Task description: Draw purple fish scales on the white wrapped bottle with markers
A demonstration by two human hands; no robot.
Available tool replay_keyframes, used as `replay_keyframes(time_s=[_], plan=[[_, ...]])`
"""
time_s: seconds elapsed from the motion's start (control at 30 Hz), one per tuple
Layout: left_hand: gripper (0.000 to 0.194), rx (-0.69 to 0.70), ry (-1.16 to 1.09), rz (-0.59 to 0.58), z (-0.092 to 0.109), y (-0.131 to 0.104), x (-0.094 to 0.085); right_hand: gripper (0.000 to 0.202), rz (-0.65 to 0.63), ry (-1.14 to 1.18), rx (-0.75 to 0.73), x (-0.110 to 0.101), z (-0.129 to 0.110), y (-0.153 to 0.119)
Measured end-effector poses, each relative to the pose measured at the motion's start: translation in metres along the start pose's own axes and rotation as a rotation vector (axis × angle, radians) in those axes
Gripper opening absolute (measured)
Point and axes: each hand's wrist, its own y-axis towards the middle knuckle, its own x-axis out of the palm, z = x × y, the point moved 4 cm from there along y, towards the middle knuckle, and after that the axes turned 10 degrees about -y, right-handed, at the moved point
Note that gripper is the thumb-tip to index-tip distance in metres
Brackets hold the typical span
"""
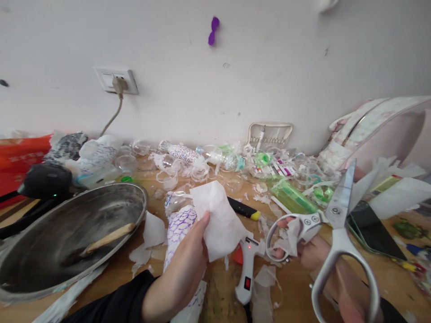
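Observation:
My left hand (pixel 185 260) pinches a piece of thin white paper (pixel 218 224) between thumb and fingers near the middle of the table. Under that hand lies a paper-covered form (pixel 178 222) drawn with purple scales. To the right, my right hand (pixel 319 260) holds large scissors (pixel 336 208), a grey-white pair with handles spread apart and one blade pointing up. A torn white scrap (pixel 292 233) is at the fingers by the left handle loop. Between the hands lies a white glue gun (pixel 248 269) with a small red light.
At left stands a metal basin (pixel 143 202) with a wooden-handled brush (pixel 111 237) inside. Behind are plastic bottle pieces (pixel 168 168), a scale-patterned bottle (pixel 183 152) and markers (pixel 279 167). A cutter (pixel 244 207) lies behind the paper; a phone (pixel 377 231) and bag (pixel 380 130) are right.

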Motion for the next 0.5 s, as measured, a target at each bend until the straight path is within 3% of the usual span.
replay_keyframes(time_s=[0.1,0.13,0.2,0.33,0.5], plan=[[0.034,-0.009,-0.017,0.088,-0.001,0.000,-0.003,0.049,0.047,0.130,0.018,0.007,-0.005,-0.003],[0.033,-0.013,-0.007,0.085,-0.001,0.000,-0.003,0.033,0.085,0.171,0.046,0.008,-0.006,-0.004],[0.030,-0.015,0.008,0.027,-0.002,0.000,-0.002,0.019,0.079,0.291,0.097,0.014,-0.007,-0.006],[0.018,0.002,0.087,-0.073,-0.002,-0.003,0.000,0.023,-0.141,0.504,0.220,0.035,-0.009,-0.010],[0.024,0.024,0.194,-0.163,-0.003,-0.003,0.003,0.047,-0.334,0.409,0.362,0.047,-0.001,-0.019]])
